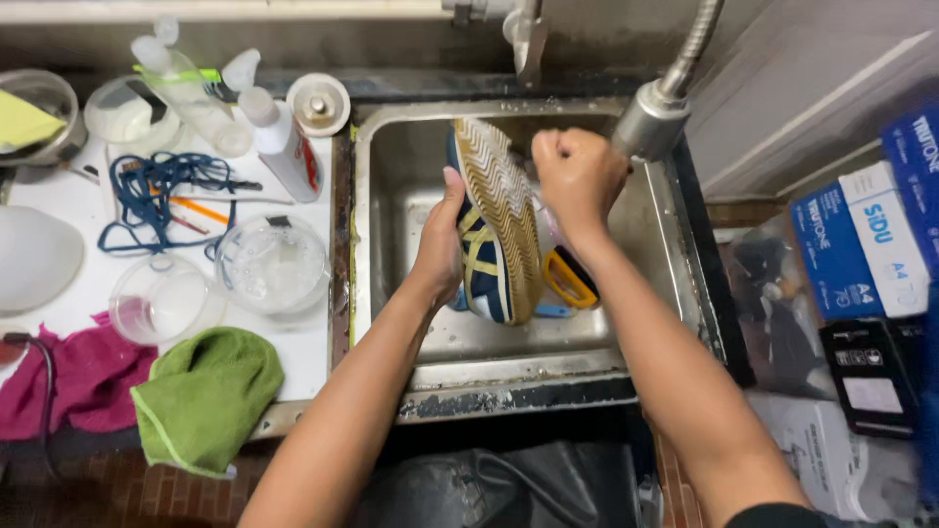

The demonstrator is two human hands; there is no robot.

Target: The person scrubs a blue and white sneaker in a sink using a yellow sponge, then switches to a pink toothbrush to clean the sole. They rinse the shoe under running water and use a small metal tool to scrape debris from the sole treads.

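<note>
A navy sports shoe (497,235) with yellow stripes and a tan ribbed sole is held on edge inside the steel sink (657,235). My left hand (442,240) grips its upper from the left side. My right hand (577,176) is clenched in a fist at the sole's right edge, near the toe, around something I cannot make out. An orange-and-blue brush or second item (569,279) lies in the basin beneath my right forearm. The flexible tap head (651,119) hangs just right of my right hand.
On the white counter at left lie tangled blue laces (156,191), a spray bottle (284,147), clear plastic tubs (272,264), a green cloth (205,396) and a magenta cloth (83,376). Blue boxes (866,240) stack at right. A dark bag (489,489) sits below the sink.
</note>
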